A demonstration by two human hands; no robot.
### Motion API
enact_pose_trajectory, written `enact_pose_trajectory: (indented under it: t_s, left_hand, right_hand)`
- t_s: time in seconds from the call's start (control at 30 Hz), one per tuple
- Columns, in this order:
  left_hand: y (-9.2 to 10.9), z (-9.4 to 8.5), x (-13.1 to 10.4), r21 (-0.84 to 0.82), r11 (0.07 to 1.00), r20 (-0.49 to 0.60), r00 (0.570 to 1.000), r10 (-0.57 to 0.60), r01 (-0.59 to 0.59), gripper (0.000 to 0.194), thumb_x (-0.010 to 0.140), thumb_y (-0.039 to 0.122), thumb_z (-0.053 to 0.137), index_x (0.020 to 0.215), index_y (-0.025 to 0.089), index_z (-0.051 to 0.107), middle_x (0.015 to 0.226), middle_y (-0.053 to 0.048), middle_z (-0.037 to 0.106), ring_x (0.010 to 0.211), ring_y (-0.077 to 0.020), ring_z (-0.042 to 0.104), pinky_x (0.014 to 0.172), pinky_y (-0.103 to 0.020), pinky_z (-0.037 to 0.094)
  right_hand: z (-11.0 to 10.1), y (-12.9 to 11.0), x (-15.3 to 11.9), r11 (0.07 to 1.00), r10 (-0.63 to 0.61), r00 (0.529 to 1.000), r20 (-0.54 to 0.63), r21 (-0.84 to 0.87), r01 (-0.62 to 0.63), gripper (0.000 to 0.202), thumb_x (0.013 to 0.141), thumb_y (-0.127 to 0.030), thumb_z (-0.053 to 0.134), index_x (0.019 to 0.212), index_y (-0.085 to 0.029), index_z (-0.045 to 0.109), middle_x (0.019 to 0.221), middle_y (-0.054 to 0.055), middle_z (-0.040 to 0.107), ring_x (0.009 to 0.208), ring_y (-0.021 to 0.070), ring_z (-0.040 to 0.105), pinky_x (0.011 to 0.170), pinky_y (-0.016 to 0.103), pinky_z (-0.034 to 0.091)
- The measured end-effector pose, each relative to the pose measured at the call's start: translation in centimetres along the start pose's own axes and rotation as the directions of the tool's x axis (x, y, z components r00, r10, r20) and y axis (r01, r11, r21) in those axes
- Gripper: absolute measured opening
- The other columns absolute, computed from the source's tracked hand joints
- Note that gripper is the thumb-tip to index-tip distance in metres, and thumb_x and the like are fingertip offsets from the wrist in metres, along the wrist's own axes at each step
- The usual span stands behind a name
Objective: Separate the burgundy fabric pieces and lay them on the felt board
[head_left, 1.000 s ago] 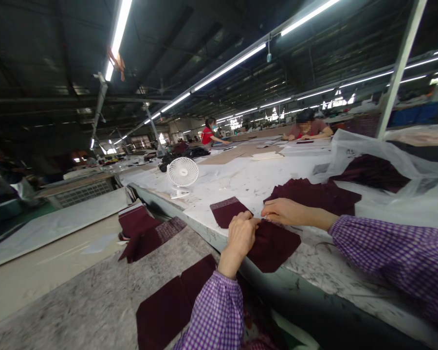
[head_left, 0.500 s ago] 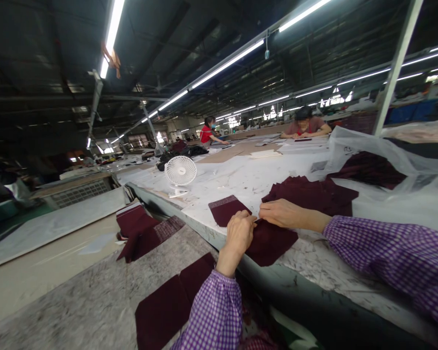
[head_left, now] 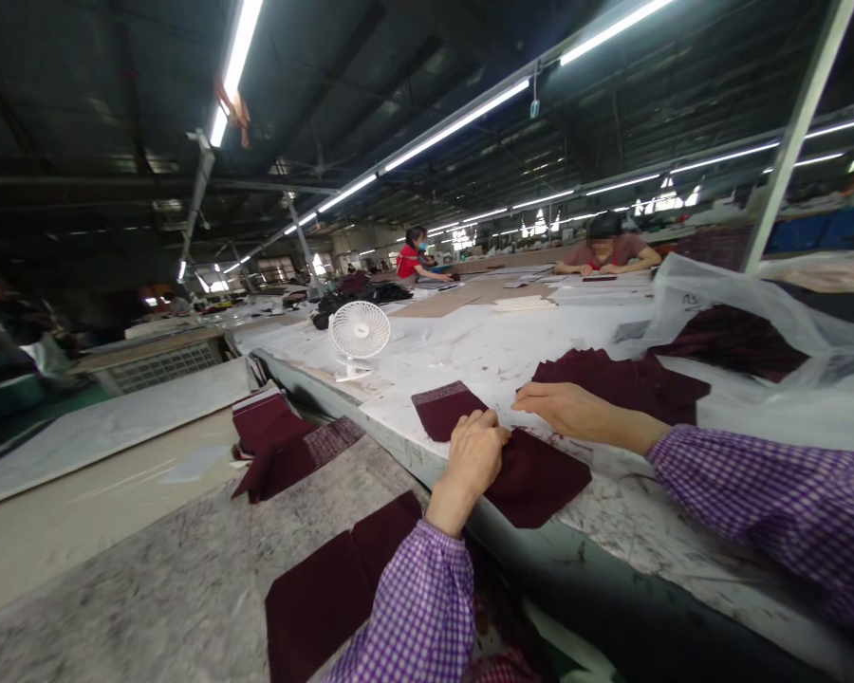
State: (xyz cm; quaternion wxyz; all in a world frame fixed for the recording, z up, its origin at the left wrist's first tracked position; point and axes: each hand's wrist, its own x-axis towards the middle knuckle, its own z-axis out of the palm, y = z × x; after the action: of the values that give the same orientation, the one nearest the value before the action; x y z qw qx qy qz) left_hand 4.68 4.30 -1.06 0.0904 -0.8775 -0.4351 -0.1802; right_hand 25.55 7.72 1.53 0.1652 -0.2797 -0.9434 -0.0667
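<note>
My left hand bends its fingers over the near edge of the white table, gripping the upper edge of a dark maroon fabric piece. This piece lies on the table with cut corners and hangs slightly at the edge. Just beyond the hand is another maroon piece with a speckled grey strip along its far edge. My right hand hovers above the fabric with fingers stretched towards my left hand; nothing shows in them, though the thumb is hidden. Behind it lies a pile of maroon pieces.
A white fan stands on the table. At right, a clear plastic bag holds dark maroon fabric. On the lower grey surface at left lie more maroon pieces and a folded stack. Two people work farther back at the table.
My right hand has come off the fabric edge and lifted slightly, its fingers loosening. My left hand stays on the maroon piece. The view has shifted a little.
</note>
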Motion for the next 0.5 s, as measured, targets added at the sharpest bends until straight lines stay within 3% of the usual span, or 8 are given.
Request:
enact_pose_trajectory:
  t_s: [0.17, 0.33, 0.5]
  left_hand:
    - [-0.1, 0.0, -0.1, -0.03, 0.999, -0.008, 0.999, -0.034, 0.034, 0.025, 0.092, 0.023, 0.045, 0.094, 0.024, 0.07, 0.092, -0.004, 0.062, 0.09, -0.0194, 0.053, 0.08, -0.033, 0.04]
    - [-1.3, 0.0, -1.9, -0.269, 0.94, -0.033, 0.973, -0.229, 0.212, 0.018, 0.087, 0.026, 0.058, 0.098, 0.024, 0.071, 0.094, -0.003, 0.065, 0.093, -0.019, 0.055, 0.082, -0.03, 0.043]
    - [-2.0, 0.3, -3.9, -0.354, 0.921, -0.139, 0.964, -0.227, 0.165, 0.019, 0.088, 0.021, 0.055, 0.093, 0.026, 0.073, 0.084, -0.002, 0.063, 0.085, -0.0174, 0.054, 0.079, -0.03, 0.043]
  right_hand:
    - [0.5, -2.1, 1.2, 0.992, 0.011, 0.998, 0.061, 0.124, -0.019, 0.034, 0.096, -0.019, 0.033, 0.095, -0.014, 0.066, 0.094, 0.01, 0.066, 0.087, 0.019, 0.061, 0.083, 0.033, 0.048]
    - [0.7, -2.4, 1.0, 0.991, 0.04, 0.996, 0.076, 0.122, -0.049, 0.035, 0.096, -0.021, 0.033, 0.102, -0.014, 0.067, 0.1, 0.011, 0.067, 0.093, 0.0198, 0.062, 0.087, 0.033, 0.047]
    - [0.2, -2.3, 0.9, 0.99, 0.024, 0.995, 0.093, 0.138, -0.036, 0.037, 0.096, -0.022, 0.033, 0.098, -0.014, 0.069, 0.098, 0.01, 0.068, 0.091, 0.0198, 0.062, 0.088, 0.034, 0.047]
